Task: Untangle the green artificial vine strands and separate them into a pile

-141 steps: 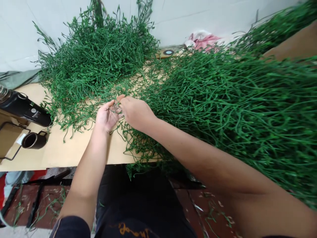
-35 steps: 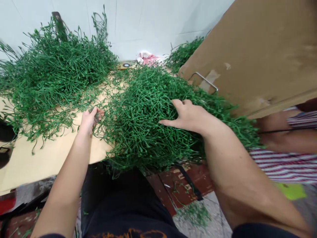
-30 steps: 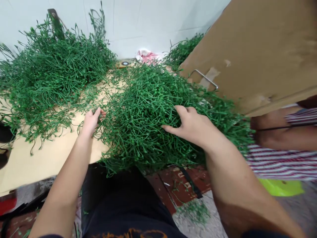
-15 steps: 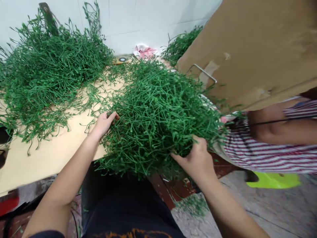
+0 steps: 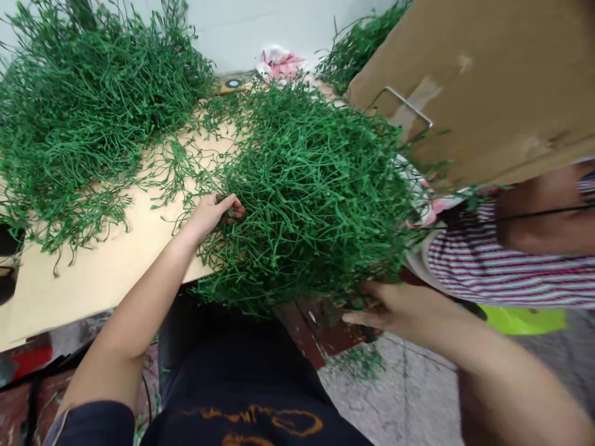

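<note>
A big tangled heap of thin green stems with small budlike tips [image 5: 316,179] spreads over the front right of the tan board [image 5: 79,272]. It hangs past the board's near edge. My left hand [image 5: 216,214] is at the heap's left side, fingers curled in on some stems, the fingertips partly hidden among them. Low at the heap's right edge is my right hand [image 5: 379,306], smeared by motion. Its thumb and fingers are apart, and dark strands lie near them.
A second green heap [image 5: 102,93] covers the board's back left. A pink and white cloth [image 5: 281,62] lies by the wall. At the right stand a cardboard sheet [image 5: 493,80] with a metal handle [image 5: 409,105] and a person in a striped garment [image 5: 502,272]. Loose stems [image 5: 360,362] lie on the floor.
My right hand has drawn back from the heap's front, lower and slightly right. My left hand stays at the heap's left side. The whole view has shifted a little.
</note>
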{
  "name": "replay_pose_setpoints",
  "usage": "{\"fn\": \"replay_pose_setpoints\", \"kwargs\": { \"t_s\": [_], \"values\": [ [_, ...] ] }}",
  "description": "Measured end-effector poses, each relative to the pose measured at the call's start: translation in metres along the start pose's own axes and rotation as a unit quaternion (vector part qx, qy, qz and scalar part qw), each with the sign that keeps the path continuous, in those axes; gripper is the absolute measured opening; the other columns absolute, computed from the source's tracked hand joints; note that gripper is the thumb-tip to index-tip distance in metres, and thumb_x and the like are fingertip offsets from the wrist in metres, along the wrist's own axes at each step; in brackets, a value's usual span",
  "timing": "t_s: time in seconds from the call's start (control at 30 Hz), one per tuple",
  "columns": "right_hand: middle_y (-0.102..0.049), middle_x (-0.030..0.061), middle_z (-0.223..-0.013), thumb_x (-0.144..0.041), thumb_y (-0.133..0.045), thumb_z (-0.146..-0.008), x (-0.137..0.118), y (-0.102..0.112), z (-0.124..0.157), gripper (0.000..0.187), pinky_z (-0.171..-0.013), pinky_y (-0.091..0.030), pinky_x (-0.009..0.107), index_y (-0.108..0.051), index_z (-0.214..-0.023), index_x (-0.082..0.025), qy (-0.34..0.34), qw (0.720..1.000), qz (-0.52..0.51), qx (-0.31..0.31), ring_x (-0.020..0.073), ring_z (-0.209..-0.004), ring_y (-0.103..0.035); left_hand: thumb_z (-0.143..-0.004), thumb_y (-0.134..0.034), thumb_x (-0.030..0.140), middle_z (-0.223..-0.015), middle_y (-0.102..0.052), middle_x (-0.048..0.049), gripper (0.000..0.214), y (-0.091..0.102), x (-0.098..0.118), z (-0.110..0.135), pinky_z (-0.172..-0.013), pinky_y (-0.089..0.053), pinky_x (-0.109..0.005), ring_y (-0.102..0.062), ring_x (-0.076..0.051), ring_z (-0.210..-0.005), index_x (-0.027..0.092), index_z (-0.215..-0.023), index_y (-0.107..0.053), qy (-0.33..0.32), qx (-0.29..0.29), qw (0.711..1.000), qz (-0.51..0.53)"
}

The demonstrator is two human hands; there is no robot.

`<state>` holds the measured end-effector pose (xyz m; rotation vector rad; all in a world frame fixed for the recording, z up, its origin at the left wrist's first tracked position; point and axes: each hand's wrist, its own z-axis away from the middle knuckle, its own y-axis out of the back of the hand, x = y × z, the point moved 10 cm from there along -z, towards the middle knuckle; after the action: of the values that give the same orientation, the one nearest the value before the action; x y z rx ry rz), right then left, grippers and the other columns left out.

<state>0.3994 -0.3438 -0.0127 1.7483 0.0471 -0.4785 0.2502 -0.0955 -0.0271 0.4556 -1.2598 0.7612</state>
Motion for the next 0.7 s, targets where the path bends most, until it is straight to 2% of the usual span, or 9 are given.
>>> {"fn": "replay_pose_setpoints", "kwargs": {
  "t_s": [0.03, 0.07, 0.13, 0.2, 0.27, 0.33, 0.4, 0.5, 0.7],
  "values": [
    [-0.042, -0.0017, -0.046, -0.077, -0.05, -0.062, -0.023, 0.011, -0.004, 0.052, -0.035, -0.031, 0.028, -0.049, -0.064, -0.025, 0.047, 0.998, 0.029, -0.021, 0.0139, -0.036, -0.041, -0.083, -0.052, 0.025, -0.067, -0.066, -0.0015, 0.017, 0.001, -0.001, -0.001, -0.06, -0.046, -0.022, -0.062, -0.01, -0.061, 0.013, -0.071, -0.054, 0.004, 0.003, 1.0, 0.02],
    [-0.047, -0.0007, -0.051, -0.075, -0.045, -0.068, -0.045, 0.027, -0.01, 0.05, -0.037, -0.035, 0.028, -0.051, -0.072, -0.025, 0.074, 0.996, 0.047, -0.003, 0.0152, -0.041, -0.046, -0.083, -0.053, 0.025, -0.067, -0.066, -0.0016, 0.017, 0.003, -0.001, -0.002, -0.06, -0.047, -0.022, -0.063, -0.01, -0.061, 0.013, -0.071, -0.053, 0.007, 0.005, 0.999, 0.037],
    [-0.06, 0.01, -0.086, -0.07, -0.049, -0.071, -0.098, 0.051, -0.025, 0.058, -0.067, -0.051, 0.039, -0.054, -0.1, -0.021, 0.144, 0.985, 0.075, 0.063, 0.0247, -0.082, -0.059, -0.083, -0.054, 0.027, -0.067, -0.067, -0.0021, 0.018, 0.005, -0.001, -0.004, -0.062, -0.049, -0.023, -0.063, -0.01, -0.059, 0.012, -0.071, -0.053, 0.008, 0.008, 0.998, 0.058],
    [-0.051, 0.0176, -0.119, -0.061, -0.07, -0.057, -0.138, 0.038, -0.046, 0.078, -0.092, -0.041, 0.051, -0.051, -0.119, -0.017, 0.17, 0.976, 0.129, 0.051, 0.0362, -0.114, -0.045, -0.083, -0.055, 0.028, -0.067, -0.067, -0.003, 0.02, 0.007, -0.002, -0.005, -0.063, -0.05, -0.024, -0.064, -0.01, -0.058, 0.012, -0.071, -0.053, 0.008, 0.011, 0.998, 0.066],
    [-0.037, 0.0165, -0.138, -0.046, -0.08, -0.05, -0.157, 0.002, -0.067, 0.094, -0.098, -0.032, 0.054, -0.042, -0.132, -0.021, 0.166, 0.973, 0.158, -0.025, 0.0412, -0.127, -0.031, -0.083, -0.054, 0.028, -0.069, -0.069, -0.0044, 0.02, 0.011, -0.002, -0.005, -0.065, -0.051, -0.024, -0.065, -0.01, -0.059, 0.012, -0.071, -0.052, 0.004, 0.018, 0.997, 0.069],
    [-0.031, 0.0157, -0.144, -0.032, -0.078, -0.057, -0.162, -0.03, -0.077, 0.088, -0.097, -0.031, 0.054, -0.039, -0.135, -0.022, 0.156, 0.968, 0.183, -0.073, 0.0414, -0.127, -0.028, -0.084, -0.053, 0.028, -0.074, -0.07, -0.0061, 0.021, 0.014, -0.001, -0.003, -0.066, -0.051, -0.024, -0.066, -0.011, -0.062, 0.011, -0.072, -0.052, 0.0, 0.024, 0.997, 0.074],
    [-0.033, 0.016, -0.143, -0.021, -0.068, -0.068, -0.155, -0.046, -0.079, 0.068, -0.091, -0.036, 0.051, -0.044, -0.132, -0.021, 0.13, 0.968, 0.198, -0.082, 0.0392, -0.122, -0.034, -0.084, -0.053, 0.028, -0.077, -0.071, -0.007, 0.021, 0.017, -0.002, -0.003, -0.066, -0.052, -0.024, -0.067, -0.011, -0.064, 0.011, -0.072, -0.052, 0.001, 0.027, 0.996, 0.08],
    [-0.043, 0.0161, -0.135, -0.012, -0.052, -0.075, -0.14, -0.05, -0.068, 0.05, -0.082, -0.04, 0.046, -0.053, -0.124, -0.02, 0.097, 0.975, 0.193, -0.051, 0.0351, -0.11, -0.04, -0.083, -0.055, 0.031, -0.077, -0.071, -0.0062, 0.022, 0.021, -0.003, -0.003, -0.065, -0.052, -0.022, -0.067, -0.01, -0.064, 0.011, -0.074, -0.054, 0.01, 0.03, 0.996, 0.083],
    [-0.054, 0.0134, -0.114, -0.005, -0.049, -0.067, -0.114, -0.051, -0.026, 0.048, -0.084, -0.043, 0.042, -0.063, -0.11, -0.019, 0.092, 0.985, 0.144, 0.021, 0.0279, -0.096, -0.045, -0.082, -0.056, 0.034, -0.073, -0.069, -0.005, 0.023, 0.025, 0.001, -0.004, -0.065, -0.053, -0.023, -0.067, -0.011, -0.065, 0.012, -0.076, -0.053, 0.003, 0.042, 0.995, 0.09]
  ]
}}
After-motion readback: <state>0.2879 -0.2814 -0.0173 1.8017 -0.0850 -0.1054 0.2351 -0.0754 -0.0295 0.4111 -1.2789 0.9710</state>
